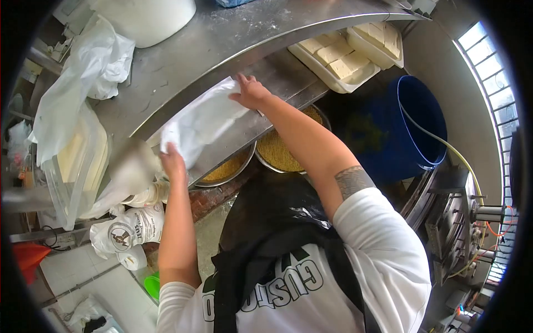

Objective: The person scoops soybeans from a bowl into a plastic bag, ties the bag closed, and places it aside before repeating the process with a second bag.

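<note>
A person in a kitchen workroom holds a white plastic bag (204,121) stretched between both bare hands, along the front edge of a steel counter (222,41) and above two metal bowls (277,150) of yellow crumbs on the level below. The left hand (173,164) is closed around the bag's lower end, fingers wrapped into the bunched film. The right hand (252,92) clutches the upper end with curled fingers, close against the counter's lip. The bag looks empty and almost weightless. It is thin, limp film that sags and creases between the two grips, so it likely has no stiffness of its own and follows whatever the hands do. Its glossy surface is probably slippery, and flour dust on the steel could make it more so. A pinch on a single flat layer may slide off, while a fistful of gathered film at each end, as here, seems the surer hold. Thin film can also tear if dragged hard over the metal edge. On the counter stand a white bucket (145,19) and more crumpled plastic (91,61). Trays of pale blocks (338,58) sit beyond the right hand. A blue barrel (416,125) with a yellow hose (451,149) stands to the right, and a printed sack (129,230) lies lower left.
</note>
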{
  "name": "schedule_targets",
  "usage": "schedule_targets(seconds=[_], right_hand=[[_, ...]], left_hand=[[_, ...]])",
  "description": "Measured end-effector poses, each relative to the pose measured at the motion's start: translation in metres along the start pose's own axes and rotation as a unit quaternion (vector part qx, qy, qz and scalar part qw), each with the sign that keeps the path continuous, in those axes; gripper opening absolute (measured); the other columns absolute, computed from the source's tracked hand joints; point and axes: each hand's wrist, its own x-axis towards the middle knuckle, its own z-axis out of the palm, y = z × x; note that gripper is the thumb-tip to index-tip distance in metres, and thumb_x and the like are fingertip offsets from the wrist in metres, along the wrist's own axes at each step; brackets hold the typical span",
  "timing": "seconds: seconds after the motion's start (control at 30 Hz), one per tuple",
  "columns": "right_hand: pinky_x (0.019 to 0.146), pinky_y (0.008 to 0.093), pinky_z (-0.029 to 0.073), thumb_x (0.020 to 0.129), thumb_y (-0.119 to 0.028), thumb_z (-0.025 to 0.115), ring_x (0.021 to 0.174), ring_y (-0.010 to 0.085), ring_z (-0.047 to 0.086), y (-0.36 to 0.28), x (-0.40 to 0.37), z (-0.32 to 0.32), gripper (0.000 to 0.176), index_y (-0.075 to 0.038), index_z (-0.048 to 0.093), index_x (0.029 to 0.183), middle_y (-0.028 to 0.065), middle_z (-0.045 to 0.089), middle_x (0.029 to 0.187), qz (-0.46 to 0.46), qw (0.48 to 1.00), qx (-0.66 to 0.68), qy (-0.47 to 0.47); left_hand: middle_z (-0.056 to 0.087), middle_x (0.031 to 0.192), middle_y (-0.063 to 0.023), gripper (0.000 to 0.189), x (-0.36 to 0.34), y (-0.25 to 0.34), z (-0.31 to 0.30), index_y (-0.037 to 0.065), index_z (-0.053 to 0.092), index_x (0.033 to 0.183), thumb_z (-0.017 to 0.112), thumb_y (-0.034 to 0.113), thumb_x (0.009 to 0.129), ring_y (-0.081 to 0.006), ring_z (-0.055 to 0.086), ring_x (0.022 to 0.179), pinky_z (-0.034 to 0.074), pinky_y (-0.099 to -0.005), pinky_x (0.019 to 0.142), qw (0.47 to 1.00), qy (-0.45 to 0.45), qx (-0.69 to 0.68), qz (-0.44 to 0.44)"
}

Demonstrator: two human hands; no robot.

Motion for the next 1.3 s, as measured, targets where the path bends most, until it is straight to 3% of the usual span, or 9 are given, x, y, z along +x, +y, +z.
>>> schedule_targets(seconds=[0.13, 0.23, 0.33, 0.53, 0.83, 1.03, 1.1, 1.23, 1.3], right_hand=[[0.099, 0.0496, 0.051, 0.095, -0.035, 0.069, 0.125, 0.0442, 0.056, 0.003, -0.034, -0.009, 0.068, -0.009, 0.041, 0.151, 0.0257, 0.053, 0.139, 0.001, 0.993, -0.017, 0.116], [0.096, 0.0498, 0.052, 0.094, -0.030, 0.068, 0.115, 0.0449, 0.060, 0.039, -0.099, -0.007, 0.049, -0.006, 0.055, 0.135, 0.0233, 0.058, 0.130, -0.066, 0.980, 0.127, 0.136], [0.088, 0.0519, 0.053, 0.095, -0.030, 0.064, 0.103, 0.0441, 0.065, 0.120, -0.183, 0.047, 0.034, -0.002, 0.065, 0.115, 0.0246, 0.067, 0.106, -0.058, 0.993, 0.106, 0.012], [0.086, 0.0530, 0.053, 0.094, -0.036, 0.065, 0.099, 0.0433, 0.068, 0.252, -0.308, 0.109, 0.037, -0.001, 0.073, 0.103, 0.0235, 0.073, 0.100, 0.146, 0.941, 0.050, -0.301], [0.089, 0.0507, 0.054, 0.096, -0.045, 0.064, 0.103, 0.0412, 0.069, 0.443, -0.314, 0.319, 0.045, -0.002, 0.072, 0.107, 0.0255, 0.073, 0.105, 0.392, 0.910, 0.127, -0.045], [0.079, 0.0476, 0.057, 0.101, -0.039, 0.060, 0.093, 0.0345, 0.072, 0.483, -0.243, 0.412, 0.040, -0.001, 0.067, 0.114, 0.0226, 0.072, 0.101, 0.665, 0.550, 0.505, 0.004], [0.070, 0.0419, 0.057, 0.103, -0.030, 0.059, 0.089, 0.0324, 0.071, 0.491, -0.245, 0.437, 0.032, -0.002, 0.063, 0.118, 0.0190, 0.071, 0.101, 0.465, 0.816, 0.341, 0.042], [0.072, 0.0377, 0.057, 0.101, -0.022, 0.063, 0.098, 0.0343, 0.070, 0.496, -0.217, 0.458, 0.030, -0.005, 0.061, 0.126, 0.0172, 0.070, 0.105, 0.499, 0.777, 0.371, 0.104], [0.085, 0.0413, 0.058, 0.097, -0.017, 0.068, 0.117, 0.0404, 0.064, 0.495, -0.199, 0.433, 0.053, -0.008, 0.050, 0.146, 0.0178, 0.066, 0.121, 0.588, 0.128, 0.737, 0.308]], left_hand=[[0.052, 0.142, -0.0327, 0.073, -0.039, -0.001, 0.008, -0.009, 0.042, 0.145, 0.070, 0.037, 0.096, -0.0483, 0.049, 0.132, 0.041, -0.0503, 0.109, 0.980, -0.143, -0.065, -0.122], [0.050, 0.141, -0.0277, 0.069, -0.082, 0.038, -0.004, -0.007, 0.044, 0.143, 0.073, 0.030, 0.093, -0.0460, 0.048, 0.128, 0.041, -0.0529, 0.106, 0.881, 0.101, 0.331, 0.321], [0.053, 0.133, -0.0253, 0.056, -0.101, 0.045, 0.015, -0.005, 0.052, 0.135, 0.073, 0.025, 0.092, -0.0436, 0.051, 0.124, 0.043, -0.0530, 0.104, 0.838, -0.123, 0.264, 0.461], [0.047, 0.146, -0.0265, 0.082, -0.106, 0.035, 0.130, -0.004, 0.044, 0.147, 0.072, 0.048, 0.090, -0.0464, 0.043, 0.132, 0.035, -0.0542, 0.113, 0.717, -0.334, 0.390, 0.472], [0.039, 0.152, -0.0262, 0.101, -0.100, 0.005, 0.176, 0.003, 0.036, 0.156, 0.074, 0.061, 0.081, -0.0490, 0.038, 0.135, 0.030, -0.0629, 0.111, 0.628, -0.287, 0.518, 0.505], [0.034, 0.151, -0.0342, 0.099, -0.091, 0.003, 0.165, -0.006, 0.031, 0.154, 0.072, 0.054, 0.087, -0.0516, 0.033, 0.137, 0.024, -0.0640, 0.113, 0.591, -0.331, 0.521, 0.519], [0.031, 0.151, -0.0363, 0.100, -0.089, 0.004, 0.162, -0.009, 0.028, 0.154, 0.069, 0.054, 0.090, -0.0519, 0.031, 0.137, 0.022, -0.0630, 0.114, 0.580, -0.346, 0.519, 0.524], [0.031, 0.151, -0.0377, 0.098, -0.091, 0.006, 0.162, -0.012, 0.028, 0.153, 0.066, 0.054, 0.092, -0.0523, 0.030, 0.138, 0.022, -0.0627, 0.114, 0.574, -0.346, 0.527, 0.522], [0.030, 0.152, -0.0376, 0.097, -0.090, 0.005, 0.160, -0.012, 0.028, 0.153, 0.066, 0.053, 0.092, -0.0518, 0.029, 0.140, 0.021, -0.0613, 0.116, 0.572, -0.348, 0.533, 0.517]])
